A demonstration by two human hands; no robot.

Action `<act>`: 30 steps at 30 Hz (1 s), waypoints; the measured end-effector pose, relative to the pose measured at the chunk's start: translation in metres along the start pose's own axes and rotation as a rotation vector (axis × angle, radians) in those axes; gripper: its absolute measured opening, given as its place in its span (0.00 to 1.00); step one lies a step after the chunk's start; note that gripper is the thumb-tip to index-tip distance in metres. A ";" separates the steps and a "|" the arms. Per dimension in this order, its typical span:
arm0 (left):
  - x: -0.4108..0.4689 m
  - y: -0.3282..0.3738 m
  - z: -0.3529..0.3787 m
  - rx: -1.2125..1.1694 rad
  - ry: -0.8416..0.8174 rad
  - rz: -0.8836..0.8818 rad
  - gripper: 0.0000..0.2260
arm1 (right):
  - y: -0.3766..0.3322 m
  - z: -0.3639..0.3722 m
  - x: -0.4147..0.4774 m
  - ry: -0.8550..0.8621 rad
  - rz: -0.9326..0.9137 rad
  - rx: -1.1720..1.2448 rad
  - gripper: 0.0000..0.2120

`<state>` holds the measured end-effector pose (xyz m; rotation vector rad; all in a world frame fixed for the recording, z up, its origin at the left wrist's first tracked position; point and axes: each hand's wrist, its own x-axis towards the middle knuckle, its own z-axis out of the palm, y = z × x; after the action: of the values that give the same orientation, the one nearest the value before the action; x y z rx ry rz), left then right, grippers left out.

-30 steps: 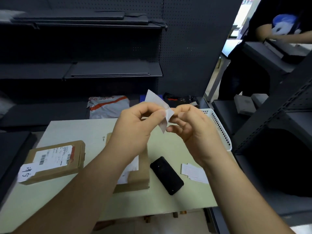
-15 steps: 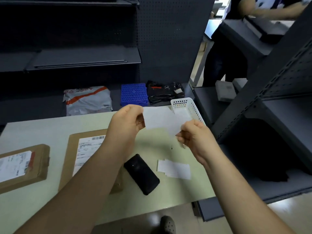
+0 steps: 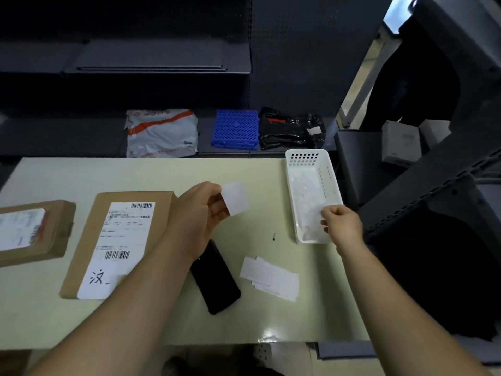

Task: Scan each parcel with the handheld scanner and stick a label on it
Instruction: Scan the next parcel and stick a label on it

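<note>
My left hand [image 3: 200,213] pinches a small white label [image 3: 235,198] above the table, just right of a flat cardboard parcel [image 3: 124,234] that bears a shipping label with handwriting on it. A second cardboard parcel [image 3: 29,232] lies at the left edge. The black handheld scanner [image 3: 217,280] lies on the table under my left wrist. My right hand [image 3: 340,223] is over the near end of the white basket [image 3: 291,185], its fingers curled on a thin translucent backing paper. A small stack of white labels [image 3: 271,278] lies right of the scanner.
The pale green table [image 3: 81,172] ends just past the basket. Behind it, a low dark shelf holds a grey mailer bag [image 3: 162,132], a blue plastic crate [image 3: 235,130] and a black bag [image 3: 291,127]. Dark shelving with grey boxes [image 3: 401,142] stands at the right.
My hands have drawn apart: the left keeps the peeled label, and the right has carried the backing paper right and down to the basket. My view has tilted down.
</note>
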<state>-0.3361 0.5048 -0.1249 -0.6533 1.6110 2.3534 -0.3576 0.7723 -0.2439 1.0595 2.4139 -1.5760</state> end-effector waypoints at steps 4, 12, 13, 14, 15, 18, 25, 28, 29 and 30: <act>0.003 -0.001 -0.007 0.006 0.022 0.007 0.09 | -0.002 0.000 0.003 -0.079 -0.143 -0.524 0.09; -0.008 0.010 -0.036 0.013 0.098 0.120 0.08 | -0.088 0.033 -0.100 -0.381 -0.407 -0.019 0.12; -0.012 0.013 -0.042 0.032 0.118 0.148 0.08 | -0.097 0.045 -0.124 -0.505 -0.458 0.046 0.15; -0.016 0.015 -0.050 0.080 0.142 0.173 0.08 | -0.103 0.059 -0.145 -0.603 -0.500 0.088 0.18; -0.021 0.018 -0.059 0.154 0.163 0.189 0.08 | -0.108 0.074 -0.164 -0.654 -0.535 0.107 0.21; -0.036 0.029 -0.091 0.269 0.091 0.213 0.06 | -0.113 0.113 -0.200 -0.514 -0.620 0.084 0.19; -0.045 0.057 -0.184 0.467 0.153 0.146 0.11 | -0.116 0.158 -0.242 -0.591 -0.200 0.451 0.09; -0.047 0.061 -0.209 0.524 0.079 0.105 0.06 | -0.114 0.172 -0.260 -0.617 -0.198 0.442 0.09; -0.048 0.063 -0.215 0.532 0.080 0.131 0.04 | -0.114 0.177 -0.265 -0.605 -0.185 0.431 0.09; -0.048 0.064 -0.221 0.531 0.081 0.155 0.04 | -0.114 0.181 -0.269 -0.578 -0.170 0.418 0.09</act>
<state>-0.2681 0.2802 -0.1153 -0.5248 2.2658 1.8698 -0.2734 0.4593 -0.1305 0.3429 1.8685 -2.1346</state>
